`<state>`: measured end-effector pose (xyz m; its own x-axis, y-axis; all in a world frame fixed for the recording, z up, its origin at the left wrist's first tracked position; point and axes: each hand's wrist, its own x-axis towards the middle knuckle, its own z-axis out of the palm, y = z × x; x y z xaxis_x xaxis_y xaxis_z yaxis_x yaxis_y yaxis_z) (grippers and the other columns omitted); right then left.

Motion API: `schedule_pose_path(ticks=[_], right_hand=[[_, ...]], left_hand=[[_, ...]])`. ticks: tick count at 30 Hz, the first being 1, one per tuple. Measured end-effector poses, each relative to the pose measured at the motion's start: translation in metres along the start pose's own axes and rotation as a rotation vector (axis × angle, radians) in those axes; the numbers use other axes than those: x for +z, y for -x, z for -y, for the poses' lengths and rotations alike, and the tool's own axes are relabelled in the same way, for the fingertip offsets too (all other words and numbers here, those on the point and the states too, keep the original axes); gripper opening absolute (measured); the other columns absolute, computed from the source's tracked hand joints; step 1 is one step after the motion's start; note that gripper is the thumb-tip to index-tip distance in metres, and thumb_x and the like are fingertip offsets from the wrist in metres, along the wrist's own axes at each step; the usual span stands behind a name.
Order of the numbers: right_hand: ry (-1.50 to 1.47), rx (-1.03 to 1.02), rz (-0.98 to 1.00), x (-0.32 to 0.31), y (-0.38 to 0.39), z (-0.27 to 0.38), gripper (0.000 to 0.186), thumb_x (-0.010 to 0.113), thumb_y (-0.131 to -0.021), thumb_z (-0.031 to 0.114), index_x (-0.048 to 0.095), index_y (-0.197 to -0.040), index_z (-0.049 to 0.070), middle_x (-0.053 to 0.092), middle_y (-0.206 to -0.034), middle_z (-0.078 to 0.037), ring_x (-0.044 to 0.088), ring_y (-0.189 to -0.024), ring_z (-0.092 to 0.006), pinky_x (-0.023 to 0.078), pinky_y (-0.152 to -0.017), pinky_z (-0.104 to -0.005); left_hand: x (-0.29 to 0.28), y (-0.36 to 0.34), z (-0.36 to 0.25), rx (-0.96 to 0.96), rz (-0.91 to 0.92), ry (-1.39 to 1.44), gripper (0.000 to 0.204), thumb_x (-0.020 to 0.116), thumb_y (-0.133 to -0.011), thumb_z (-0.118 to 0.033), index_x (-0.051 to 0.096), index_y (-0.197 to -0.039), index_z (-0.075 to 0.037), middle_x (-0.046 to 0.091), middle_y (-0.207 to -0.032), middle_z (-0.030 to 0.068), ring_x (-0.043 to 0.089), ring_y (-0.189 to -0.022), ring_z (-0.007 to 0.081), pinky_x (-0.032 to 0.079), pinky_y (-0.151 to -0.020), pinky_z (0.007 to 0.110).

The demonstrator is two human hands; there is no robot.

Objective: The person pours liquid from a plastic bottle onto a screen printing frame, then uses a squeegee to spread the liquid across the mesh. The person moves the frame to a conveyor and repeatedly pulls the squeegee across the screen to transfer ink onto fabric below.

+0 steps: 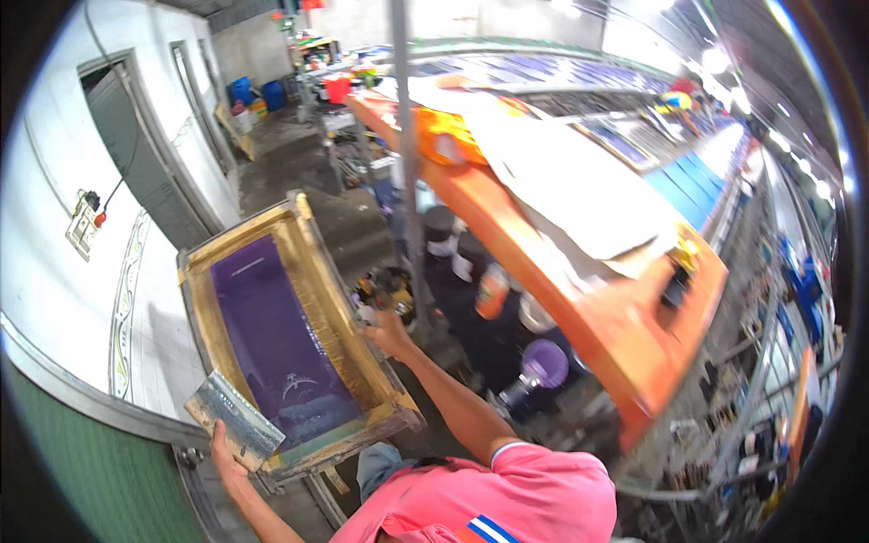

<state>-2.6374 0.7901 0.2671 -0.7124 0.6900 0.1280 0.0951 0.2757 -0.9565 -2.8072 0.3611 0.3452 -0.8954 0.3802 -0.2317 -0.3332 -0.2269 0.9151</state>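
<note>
A screen printing frame (359,380) with wooden sides and a purple mesh (276,326) slants in front of me at the left. My right hand (389,336) is closed at its right side rail. Something small and pale by those fingertips is too blurred to name. At the frame's near left corner, my left hand (229,455) is closed on a squeegee (237,421), a flat wide board with a greyish, stained face. The squeegee overlaps the corner of the frame; whether those fingers also grip the frame is hidden.
An orange table (534,262) with pale sheets (579,190) stands to the right. Under it are a purple container (544,364) and an orange-labelled bottle (492,291). A metal post (406,136) rises between table and frame. A white wall with a doorway (136,145) runs along the left.
</note>
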Motion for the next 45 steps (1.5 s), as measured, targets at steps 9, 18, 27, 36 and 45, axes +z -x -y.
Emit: schedule_pose_path(ticks=[9, 18, 27, 36, 45], right_hand=[[-0.134, 0.157, -0.113, 0.034, -0.287, -0.003, 0.018, 0.074, -0.084, 0.014, 0.067, -0.091, 0.000, 0.055, -0.068, 0.002, 0.048, -0.066, -0.0091, 0.040, -0.059, -0.0337], [-0.247, 0.044, -0.216, 0.054, -0.551, -0.049, 0.013, 0.068, -0.080, 0.011, 0.068, -0.090, 0.002, 0.057, -0.070, 0.003, 0.049, -0.066, -0.0067, 0.041, -0.059, -0.0297], [-0.273, 0.038, -0.055, 0.160, -0.874, -0.018, 0.026, 0.071, -0.078, 0.016, 0.068, -0.096, -0.002, 0.064, -0.074, -0.003, 0.054, -0.068, -0.0112, 0.047, -0.063, -0.0339], [-0.236, -0.021, 0.028, 0.273, -1.197, -0.024, 0.016, 0.072, -0.077, 0.013, 0.067, -0.084, 0.000, 0.056, -0.065, 0.001, 0.050, -0.060, -0.0082, 0.041, -0.053, -0.0308], [-0.166, 0.077, -0.100, 0.284, -1.484, -0.030, 0.027, 0.071, -0.075, 0.017, 0.070, -0.094, -0.002, 0.063, -0.069, -0.005, 0.057, -0.065, -0.0139, 0.047, -0.061, -0.0358]], left_hand=[[0.129, -0.299, -0.066, 0.004, 0.090, -0.038, 0.054, 0.071, -0.091, -0.030, 0.057, -0.126, 0.008, 0.066, -0.115, 0.0173, 0.068, -0.099, 0.0307, 0.055, -0.088, 0.043], [0.222, -0.599, -0.098, -0.056, 0.150, -0.004, 0.059, 0.073, -0.090, -0.032, 0.054, -0.131, 0.007, 0.062, -0.125, 0.0155, 0.062, -0.111, 0.0293, 0.050, -0.096, 0.041], [0.260, -0.856, -0.167, -0.001, -0.066, -0.059, 0.068, 0.070, -0.091, -0.039, 0.048, -0.140, 0.004, 0.055, -0.136, 0.0163, 0.056, -0.121, 0.0308, 0.045, -0.101, 0.044], [0.283, -1.151, -0.212, 0.082, -0.016, 0.028, 0.066, 0.064, -0.095, -0.040, 0.047, -0.140, 0.005, 0.055, -0.137, 0.0162, 0.056, -0.122, 0.0310, 0.045, -0.101, 0.044], [0.402, -1.473, -0.272, 0.051, 0.072, 0.009, 0.069, 0.069, -0.092, -0.040, 0.048, -0.137, 0.008, 0.058, -0.130, 0.0180, 0.059, -0.115, 0.0312, 0.048, -0.097, 0.044]])
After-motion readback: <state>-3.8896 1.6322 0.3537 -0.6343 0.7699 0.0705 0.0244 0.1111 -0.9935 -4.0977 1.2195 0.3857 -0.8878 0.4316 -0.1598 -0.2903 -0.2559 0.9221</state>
